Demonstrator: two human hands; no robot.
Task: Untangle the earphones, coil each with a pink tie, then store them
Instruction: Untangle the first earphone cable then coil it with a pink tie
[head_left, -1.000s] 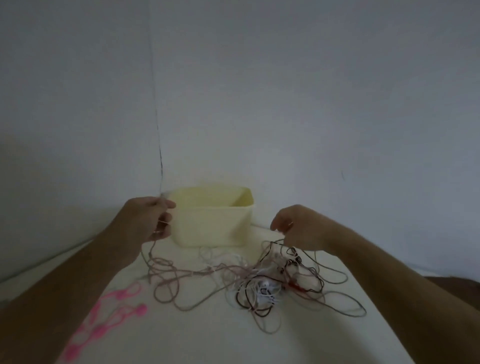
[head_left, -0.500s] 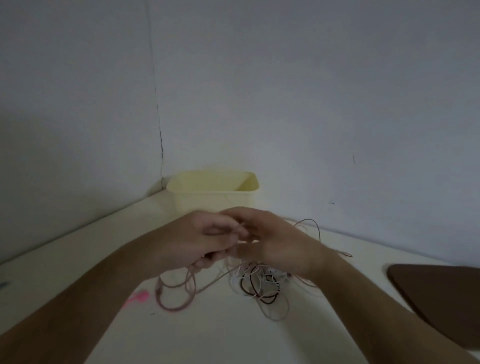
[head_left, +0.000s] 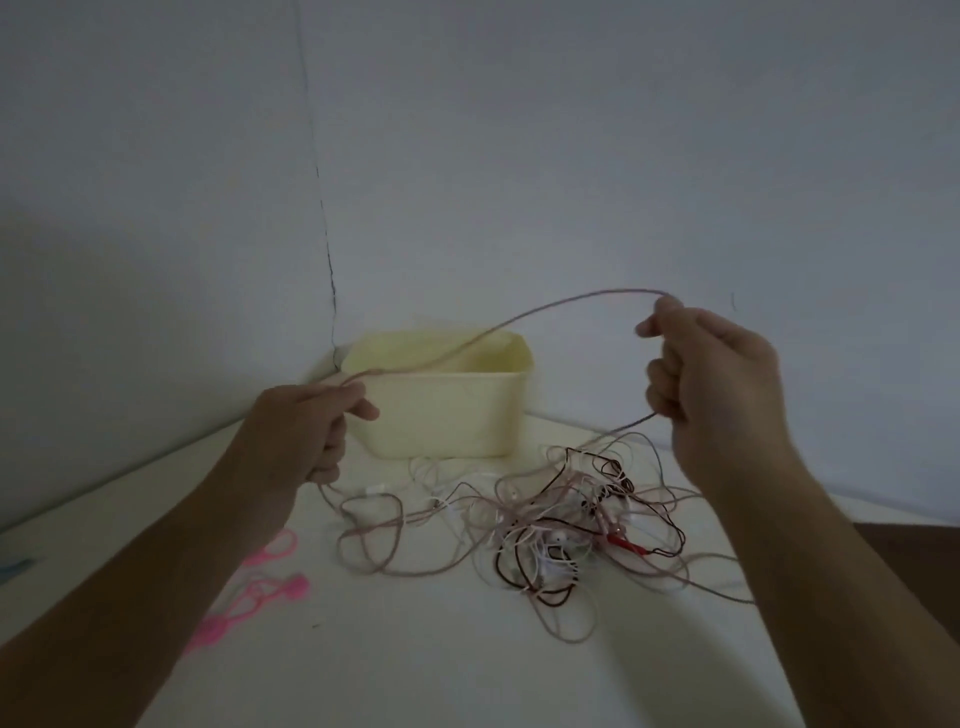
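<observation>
A tangle of earphones (head_left: 561, 525), with pinkish, white, dark and red cords, lies on the pale table in front of a cream-yellow bin (head_left: 447, 415). One pinkish cord (head_left: 498, 327) arcs in the air between my hands. My left hand (head_left: 311, 421) grips its left end in front of the bin's left corner. My right hand (head_left: 711, 384) is raised to the right and pinches the same cord, which runs down from it into the tangle. Pink ties (head_left: 260, 587) lie on the table at the left, partly hidden by my left forearm.
The bin stands in the corner where two grey walls meet. The table's surface (head_left: 467, 670) stretches toward me. A dark brown patch (head_left: 924, 545) shows at the right edge.
My hands were together over the tangle half a second ago. They have pulled apart, the right one rising to the right, and stretched a length of pinkish cord between them.
</observation>
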